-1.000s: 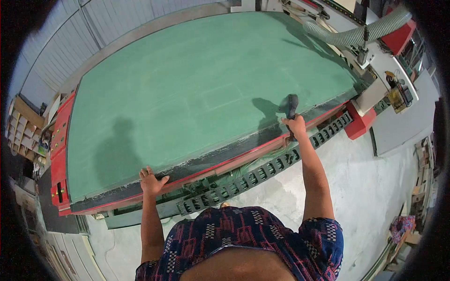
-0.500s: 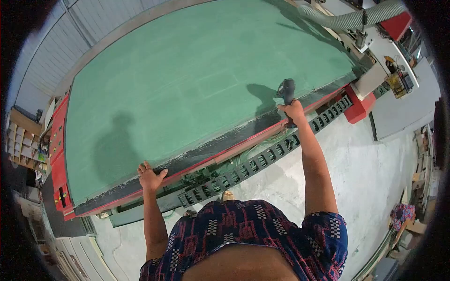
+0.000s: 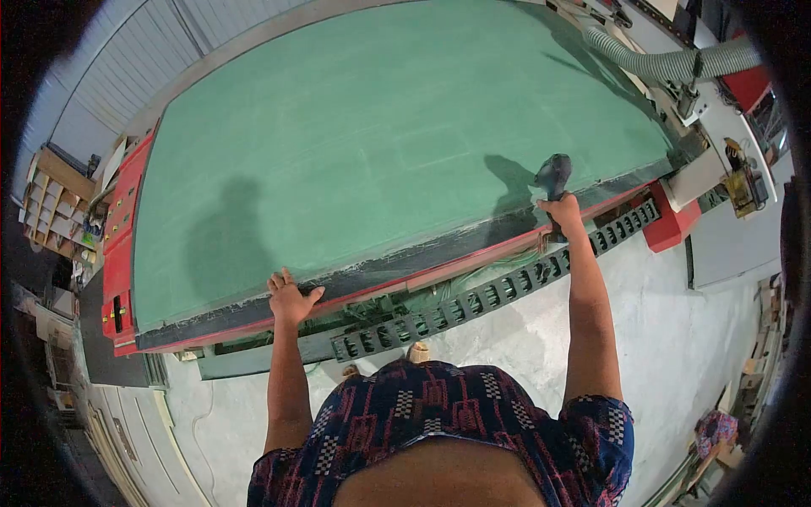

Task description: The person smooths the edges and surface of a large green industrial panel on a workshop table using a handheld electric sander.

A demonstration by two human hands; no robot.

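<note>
A wide green board surface (image 3: 372, 144) covers the machine table in front of me. My left hand (image 3: 291, 302) lies on its near edge, fingers spread and thumb out to the side, with nothing in it. Farther right along the same edge, my right hand (image 3: 564, 211) is wrapped round the grip of a dark gun-shaped power tool (image 3: 553, 173). The tool's head points up over the board's edge, and the lower end of its grip shows below my hand. Its exact kind I cannot make out.
A black slotted cable track (image 3: 473, 307) runs below the table's red front edge. At the right stand a red machine block (image 3: 673, 226) and a ribbed grey hose (image 3: 646, 63). Shelves with papers (image 3: 55, 207) are at the far left. A patterned cloth (image 3: 715, 433) lies at the lower right.
The view has turned slightly, so the table and both hands appear farther right. My left hand stays on the edge, and my right hand keeps hold of the power tool.
</note>
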